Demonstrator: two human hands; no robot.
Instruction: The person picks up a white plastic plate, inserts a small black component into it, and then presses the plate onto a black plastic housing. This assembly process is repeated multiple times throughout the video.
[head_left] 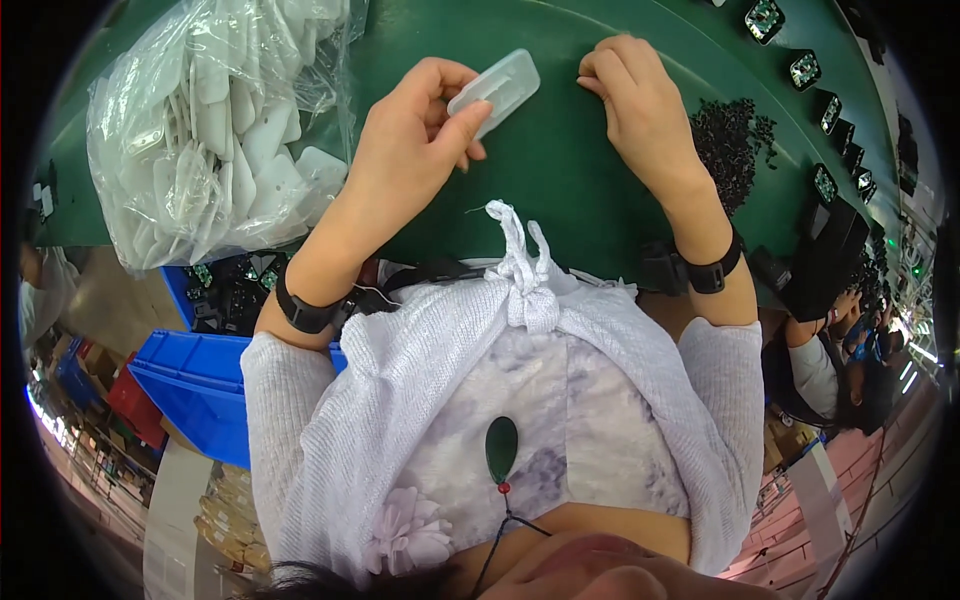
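Observation:
My left hand [425,125] pinches a translucent white plastic cover [512,84], a shallow rounded rectangle with raised shapes on its inner face. It is held tilted above the green work surface [540,165], thumb on top and fingers behind. Apart from it, to the right, is my right hand [635,95], fingers curled and tips pressed together; whatever they hold, if anything, is hidden. Close to the right wrist lies a heap of small black parts [728,150]. Left of my left forearm, a clear plastic bag [130,205] bulges with many similar white covers [212,75].
Black housings with circuit boards [804,70] stand in a curved row along the far right. A black bin [828,260] sits at the right edge. Blue crates [190,380] are below the table at left, one with black parts [225,305]. Another person's arm [812,370] shows at lower right.

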